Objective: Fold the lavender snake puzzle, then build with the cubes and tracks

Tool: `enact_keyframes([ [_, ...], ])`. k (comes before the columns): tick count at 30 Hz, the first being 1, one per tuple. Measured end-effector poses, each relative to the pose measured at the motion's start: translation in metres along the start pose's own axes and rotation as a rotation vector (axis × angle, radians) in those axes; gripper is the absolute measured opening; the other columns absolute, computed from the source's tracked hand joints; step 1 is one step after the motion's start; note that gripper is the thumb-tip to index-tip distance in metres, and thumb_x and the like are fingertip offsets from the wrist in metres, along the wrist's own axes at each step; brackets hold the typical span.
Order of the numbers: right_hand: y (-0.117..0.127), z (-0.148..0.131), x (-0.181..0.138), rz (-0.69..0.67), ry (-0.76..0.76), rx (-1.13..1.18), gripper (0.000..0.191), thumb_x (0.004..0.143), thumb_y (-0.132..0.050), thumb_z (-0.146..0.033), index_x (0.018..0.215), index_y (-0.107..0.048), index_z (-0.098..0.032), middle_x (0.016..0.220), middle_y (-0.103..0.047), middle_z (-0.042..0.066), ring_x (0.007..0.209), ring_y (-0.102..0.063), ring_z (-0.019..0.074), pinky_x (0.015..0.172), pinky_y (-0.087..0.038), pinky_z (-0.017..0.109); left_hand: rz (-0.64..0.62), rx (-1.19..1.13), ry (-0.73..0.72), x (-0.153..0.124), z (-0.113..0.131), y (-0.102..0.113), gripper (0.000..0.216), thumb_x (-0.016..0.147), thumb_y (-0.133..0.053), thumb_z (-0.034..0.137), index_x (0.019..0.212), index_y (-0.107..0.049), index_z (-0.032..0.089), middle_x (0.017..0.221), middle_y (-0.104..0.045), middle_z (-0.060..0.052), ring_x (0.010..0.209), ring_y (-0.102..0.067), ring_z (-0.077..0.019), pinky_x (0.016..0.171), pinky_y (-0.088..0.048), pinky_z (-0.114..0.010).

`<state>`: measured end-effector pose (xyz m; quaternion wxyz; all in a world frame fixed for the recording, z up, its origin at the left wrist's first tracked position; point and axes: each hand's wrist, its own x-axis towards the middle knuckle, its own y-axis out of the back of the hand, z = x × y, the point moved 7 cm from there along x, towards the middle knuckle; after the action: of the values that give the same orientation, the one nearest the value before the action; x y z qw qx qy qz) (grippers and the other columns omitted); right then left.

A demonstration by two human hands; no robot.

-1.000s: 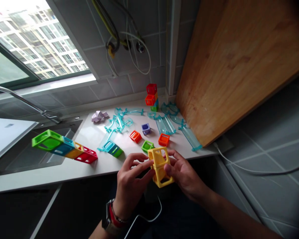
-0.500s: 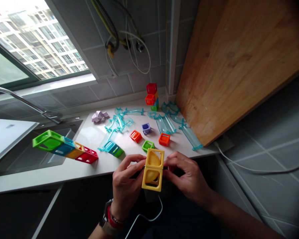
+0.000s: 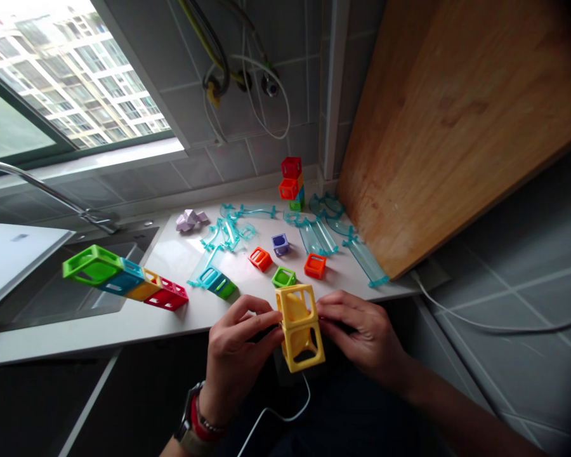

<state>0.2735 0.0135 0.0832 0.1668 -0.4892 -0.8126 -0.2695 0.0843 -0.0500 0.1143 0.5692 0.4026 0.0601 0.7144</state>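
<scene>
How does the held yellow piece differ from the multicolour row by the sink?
Yellow piece has two cubes, multicolour row four. Yellow piece is one colour; multicolour row goes green, blue, yellow, red. Yellow piece is held by left hand and right hand; multicolour row lies on the counter. Both: open-frame cubes in line.

Before you, white counter (image 3: 171,257) carries teal track pieces (image 3: 316,236), loose cubes (image 3: 315,266), lilac pieces (image 3: 190,220), corner cube stack (image 3: 290,184), four-cube row (image 3: 124,282) leftward.
</scene>
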Motion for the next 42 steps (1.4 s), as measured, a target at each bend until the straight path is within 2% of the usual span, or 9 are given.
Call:
enact_keyframes([
  [7, -0.001, 0.009, 0.004, -0.102, -0.129, 0.084, 0.024, 0.099, -0.066, -0.024, 0.119, -0.079, -0.029, 0.104, -0.078, 0.007, 0.093, -0.075, 0.0216, 0.083, -0.061, 0.032, -0.085, -0.097, 0.116, 0.004, 0.0, -0.004, 0.005, 0.083, -0.082, 0.018, 0.087, -0.08, 0.016, 0.068, -0.063, -0.002, 0.056, -0.057, -0.0101, 0.051, -0.047, -0.018],
  [10, -0.005, 0.015, 0.004, -0.151, -0.196, 0.158, 0.022, 0.1, -0.065, -0.027, 0.116, -0.08, -0.028, 0.102, -0.078, 0.007, 0.092, -0.074, 0.0213, 0.083, -0.06, 0.032, -0.2, -0.229, 0.359, -0.003, -0.013, -0.013, 0.013, 0.086, -0.079, 0.028, 0.09, -0.079, 0.015, 0.062, -0.066, -0.002, 0.048, -0.055, -0.0095, 0.044, -0.044, -0.017],
  [15, -0.013, 0.029, 0.002, -0.2, -0.34, 0.27, 0.02, 0.099, -0.066, -0.032, 0.109, -0.082, -0.025, 0.098, -0.078, 0.007, 0.09, -0.073, 0.02, 0.083, -0.058, 0.031, -0.588, -0.709, 0.895, -0.039, -0.027, -0.048, 0.028, 0.09, -0.075, 0.04, 0.094, -0.074, 0.012, 0.059, -0.071, -0.004, 0.036, -0.055, -0.0087, 0.035, -0.04, -0.014],
  [18, -0.019, 0.04, -0.003, -0.195, -0.422, 0.352, 0.024, 0.096, -0.07, -0.041, 0.105, -0.082, -0.022, 0.1, -0.078, 0.007, 0.092, -0.073, 0.0216, 0.082, -0.058, 0.031, -0.598, -0.978, 0.998, -0.049, -0.028, -0.06, 0.03, 0.095, -0.07, 0.042, 0.098, -0.068, 0.013, 0.068, -0.077, -0.009, 0.041, -0.067, -0.0147, 0.038, -0.05, -0.017],
  [23, -0.017, 0.072, -0.014, 0.008, -0.624, 0.464, 0.039, 0.091, -0.073, -0.051, 0.112, -0.075, -0.019, 0.098, -0.077, 0.008, 0.087, -0.073, 0.0222, 0.077, -0.059, 0.03, -0.47, -1.363, 0.996, -0.05, -0.025, -0.069, 0.027, 0.101, -0.059, 0.039, 0.119, -0.058, 0.019, 0.079, -0.081, -0.01, 0.044, -0.071, -0.021, 0.036, -0.051, -0.02],
  [27, 0.001, 0.079, -0.013, 0.211, -0.623, 0.404, 0.033, 0.093, -0.071, -0.049, 0.108, -0.071, -0.02, 0.085, -0.069, 0.002, 0.068, -0.063, 0.0141, 0.065, -0.053, 0.025, -0.389, -1.33, 0.925, -0.045, -0.024, -0.063, 0.037, 0.102, -0.055, 0.041, 0.133, -0.05, 0.022, 0.093, -0.082, -0.014, 0.055, -0.077, -0.0222, 0.046, -0.056, -0.022],
  [31, 0.0, 0.064, -0.008, 0.086, -0.581, 0.338, 0.032, 0.096, -0.066, -0.049, 0.087, -0.071, -0.019, 0.069, -0.061, -0.001, 0.061, -0.056, 0.013, 0.059, -0.047, 0.024, -0.327, -1.162, 0.919, -0.039, -0.026, -0.062, 0.037, 0.103, -0.053, 0.045, 0.13, -0.052, 0.019, 0.1, -0.081, -0.018, 0.059, -0.077, -0.0216, 0.05, -0.054, -0.022],
  [37, -0.018, 0.046, -0.01, -0.146, -0.549, 0.335, 0.03, 0.094, -0.071, -0.047, 0.104, -0.078, -0.02, 0.087, -0.073, 0.004, 0.076, -0.064, 0.0183, 0.068, -0.051, 0.028, -0.17, -0.882, 0.787, -0.031, -0.03, -0.057, 0.03, 0.098, -0.067, 0.04, 0.106, -0.069, 0.012, 0.091, -0.08, -0.014, 0.056, -0.071, -0.0151, 0.057, -0.056, -0.024],
  [42, -0.013, 0.033, -0.006, -0.14, -0.453, 0.326, 0.029, 0.098, -0.065, -0.044, 0.111, -0.077, -0.02, 0.08, -0.067, 0.002, 0.065, -0.055, 0.0142, 0.061, -0.047, 0.025, -0.164, -0.666, 0.603, -0.032, -0.03, -0.048, 0.032, 0.099, -0.063, 0.04, 0.09, -0.078, 0.013, 0.084, -0.08, -0.012, 0.061, -0.072, -0.0176, 0.061, -0.056, -0.027],
])
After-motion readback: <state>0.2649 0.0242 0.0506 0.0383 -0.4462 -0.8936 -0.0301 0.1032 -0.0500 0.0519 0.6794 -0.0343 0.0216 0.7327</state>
